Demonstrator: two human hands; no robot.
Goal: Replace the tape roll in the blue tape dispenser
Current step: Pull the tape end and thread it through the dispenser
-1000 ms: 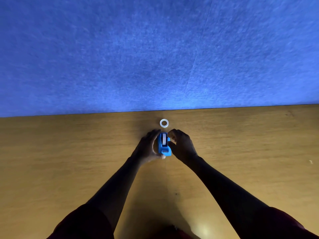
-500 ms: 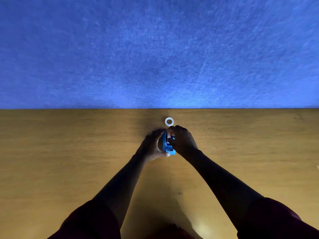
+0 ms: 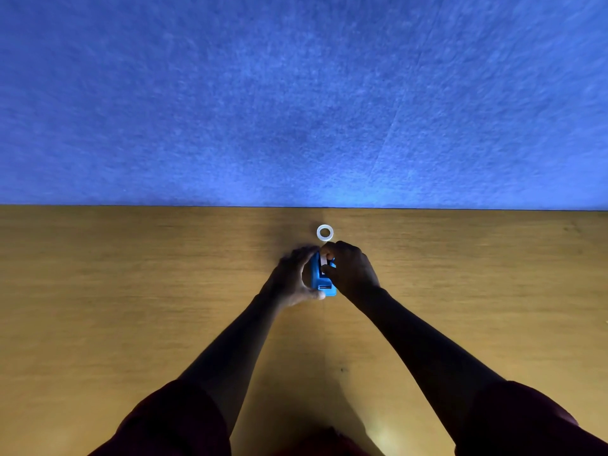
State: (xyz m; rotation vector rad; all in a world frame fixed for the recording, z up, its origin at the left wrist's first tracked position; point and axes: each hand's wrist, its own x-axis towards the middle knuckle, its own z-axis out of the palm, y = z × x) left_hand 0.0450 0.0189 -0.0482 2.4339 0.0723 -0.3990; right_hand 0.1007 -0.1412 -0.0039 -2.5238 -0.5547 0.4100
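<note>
The small blue tape dispenser (image 3: 321, 282) stands on the wooden table (image 3: 131, 307), its cutter end toward me. My left hand (image 3: 293, 280) wraps its left side and holds it. My right hand (image 3: 350, 270) sits on its right side, thumb and forefinger pinching the white tape roll (image 3: 324, 259) in the dispenser's top. Only a sliver of that roll shows between my fingers. A second white tape roll (image 3: 325, 233) lies flat on the table just beyond my fingertips, untouched.
A blue felt wall (image 3: 296, 93) rises straight from the table's far edge, close behind the loose roll. Bare wood stretches to both sides of my hands and toward me.
My right hand has moved from beside the dispenser onto its top and closed on the roll inside. The left hand keeps its hold. The view has shifted slightly.
</note>
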